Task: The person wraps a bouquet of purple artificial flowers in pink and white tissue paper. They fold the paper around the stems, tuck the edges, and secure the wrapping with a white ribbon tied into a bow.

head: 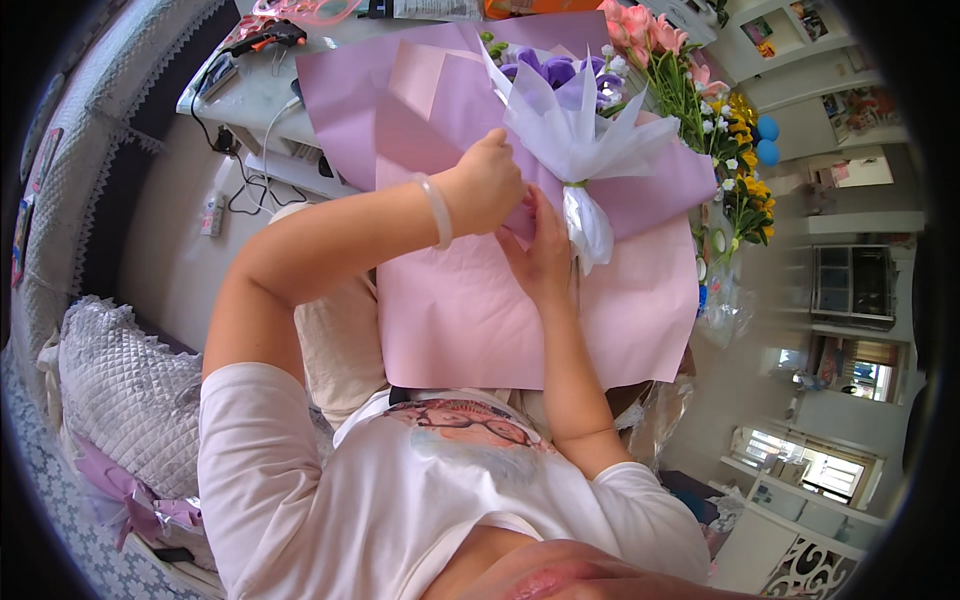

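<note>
Sheets of purple wrapping paper point(337, 112) and pink wrapping paper point(457, 315) lie over the lap and the table edge. My left hand point(491, 184), with a pale bangle at the wrist, is curled on a fold of the purple paper; its fingertips are mostly hidden. Close beside it, my right hand point(541, 251) has thumb and fingers around the same fold. Right of both hands lies a bouquet of purple artificial flowers point(556, 71) with a white translucent wrap point(577, 139), tied with a green band point(576, 184).
On the glass-topped table point(247, 97) rests a glue gun point(274, 37), its cable hanging down. Pink tulip-like flowers point(641, 30) and yellow flowers point(757, 202) lie at the right, near tape rolls point(720, 240). A small bottle point(213, 215) is on the floor; a quilted cushion point(127, 390) is at the left.
</note>
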`<state>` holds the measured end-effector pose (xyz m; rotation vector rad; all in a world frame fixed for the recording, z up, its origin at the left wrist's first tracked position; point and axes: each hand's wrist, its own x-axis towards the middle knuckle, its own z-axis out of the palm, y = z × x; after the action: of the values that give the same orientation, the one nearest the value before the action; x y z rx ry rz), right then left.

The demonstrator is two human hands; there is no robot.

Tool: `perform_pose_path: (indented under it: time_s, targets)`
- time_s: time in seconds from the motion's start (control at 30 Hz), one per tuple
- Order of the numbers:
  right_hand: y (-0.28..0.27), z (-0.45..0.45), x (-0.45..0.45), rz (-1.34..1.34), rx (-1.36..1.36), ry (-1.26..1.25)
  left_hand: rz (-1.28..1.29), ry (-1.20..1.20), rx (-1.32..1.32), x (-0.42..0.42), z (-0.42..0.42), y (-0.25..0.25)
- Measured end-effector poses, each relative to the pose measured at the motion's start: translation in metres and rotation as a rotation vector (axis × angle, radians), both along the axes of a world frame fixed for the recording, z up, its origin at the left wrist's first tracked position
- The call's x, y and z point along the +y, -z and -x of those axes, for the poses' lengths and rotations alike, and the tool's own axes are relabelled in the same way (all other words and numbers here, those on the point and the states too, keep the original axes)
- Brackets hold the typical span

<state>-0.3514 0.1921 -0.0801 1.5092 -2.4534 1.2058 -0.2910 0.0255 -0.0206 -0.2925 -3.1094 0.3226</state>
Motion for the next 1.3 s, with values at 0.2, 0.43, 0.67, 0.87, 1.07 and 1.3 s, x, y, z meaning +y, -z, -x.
perform_pose_path:
  time_s: [0.2,0.43,0.67,0.87,1.07,1.3]
  targets:
    - [-0.028,0.01,0.018,0.093,0.224,0.125,0.01,-0.05,0.097,-0.002,-0.047,0.025]
    - [-0.015,0.064,0.02,-0.274,-0.035,0.283,-0.086,-0.045,0.081,0.009,-0.044,0.03]
    - [0.006,0.066,0.012,-0.051,-0.142,0.141,-0.109,-0.027,-0.023,0.012,-0.04,0.031]
    - [0.002,0.064,0.015,-0.01,-0.262,0.115,-0.144,-0.011,0.001,0.013,-0.044,0.032]
    - [-0.013,0.051,0.019,-0.134,0.182,0.193,-0.181,-0.01,-0.093,0.015,-0.044,0.021]
    - [-0.031,-0.008,0.008,-0.174,-0.389,-0.146,-0.493,-0.078,-0.333,-0.01,-0.029,0.004]
